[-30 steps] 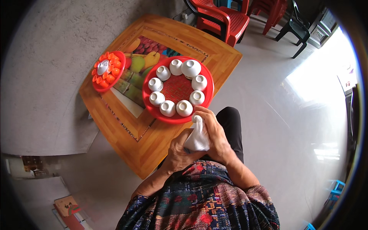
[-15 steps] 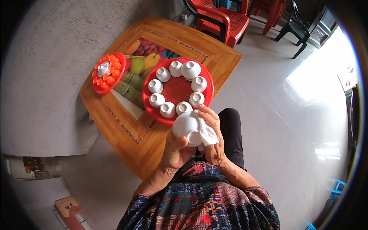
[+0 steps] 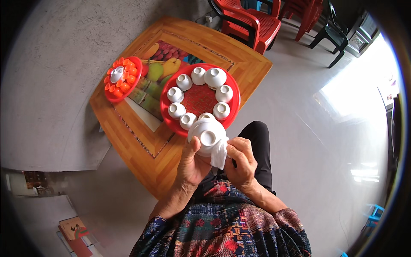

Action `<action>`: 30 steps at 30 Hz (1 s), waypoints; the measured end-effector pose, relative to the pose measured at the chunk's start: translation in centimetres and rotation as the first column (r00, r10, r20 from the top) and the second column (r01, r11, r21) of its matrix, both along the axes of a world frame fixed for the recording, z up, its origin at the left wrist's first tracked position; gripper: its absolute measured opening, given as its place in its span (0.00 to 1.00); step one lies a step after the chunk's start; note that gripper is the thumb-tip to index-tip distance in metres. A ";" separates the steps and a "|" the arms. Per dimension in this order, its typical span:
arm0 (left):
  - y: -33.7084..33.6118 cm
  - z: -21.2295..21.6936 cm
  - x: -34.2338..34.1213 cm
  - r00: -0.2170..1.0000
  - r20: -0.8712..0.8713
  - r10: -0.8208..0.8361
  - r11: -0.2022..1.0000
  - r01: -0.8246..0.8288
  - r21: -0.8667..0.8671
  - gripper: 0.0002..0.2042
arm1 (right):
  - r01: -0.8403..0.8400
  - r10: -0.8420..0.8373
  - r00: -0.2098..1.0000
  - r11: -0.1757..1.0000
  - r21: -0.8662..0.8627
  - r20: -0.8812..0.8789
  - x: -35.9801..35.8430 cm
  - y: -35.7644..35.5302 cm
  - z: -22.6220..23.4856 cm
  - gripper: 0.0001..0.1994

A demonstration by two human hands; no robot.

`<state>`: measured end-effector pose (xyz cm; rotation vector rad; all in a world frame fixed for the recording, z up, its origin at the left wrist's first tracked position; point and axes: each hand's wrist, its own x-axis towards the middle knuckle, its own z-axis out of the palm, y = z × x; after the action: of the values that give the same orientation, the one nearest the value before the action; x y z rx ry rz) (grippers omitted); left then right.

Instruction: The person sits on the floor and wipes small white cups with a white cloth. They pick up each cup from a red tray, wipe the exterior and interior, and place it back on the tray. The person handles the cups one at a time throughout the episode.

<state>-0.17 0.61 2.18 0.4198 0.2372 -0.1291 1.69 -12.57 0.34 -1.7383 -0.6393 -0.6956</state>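
Bowl (image 3: 201, 128) up front, white and round, foot turned toward the camera, and the left hand (image 3: 189, 166) has it grasped from the near left, thumb pressed along its outer wall! Over on the other side, the right hand (image 3: 242, 162) has its fingers curled and pinches a white cloth (image 3: 219, 155) that hangs against the bowl's right edge. All of this sits in front of the person's body, right at the near rim of a big red tray (image 3: 235, 112), with the held bowl partly covering one of the pieces behind it. And what a ring on that tray: small white bowls (image 3: 176, 110), bottoms up, circling a patterned red middle, with a bigger upturned bowl (image 3: 215, 77) at the far right. Beneath it, the wooden table (image 3: 159, 179) with its fruit picture (image 3: 166, 68); at far left, a smaller red tray (image 3: 138, 68) packed with orange cups (image 3: 125, 87).
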 end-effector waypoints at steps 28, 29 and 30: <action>-1.4 0.2 -0.6 0.972 0.149 0.181 0.842 -0.232 0.487 0.15 | -0.320 0.314 0.929 0.947 -0.001 -0.198 -0.3 -1.6 3.6 0.13; -1.4 -0.6 -0.7 0.981 0.118 0.157 0.805 -0.196 0.559 0.12 | -0.312 0.311 0.933 0.950 0.023 -0.180 -0.6 -1.3 4.5 0.13; -1.3 -0.3 -0.8 0.991 0.111 0.071 0.811 -0.122 0.572 0.12 | -0.234 0.235 0.969 0.972 0.021 -0.075 -0.5 -1.0 4.7 0.15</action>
<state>-1.01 -0.65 1.90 1.0212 0.2111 0.0687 1.15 -13.55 5.07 -1.6371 -0.7704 -0.4648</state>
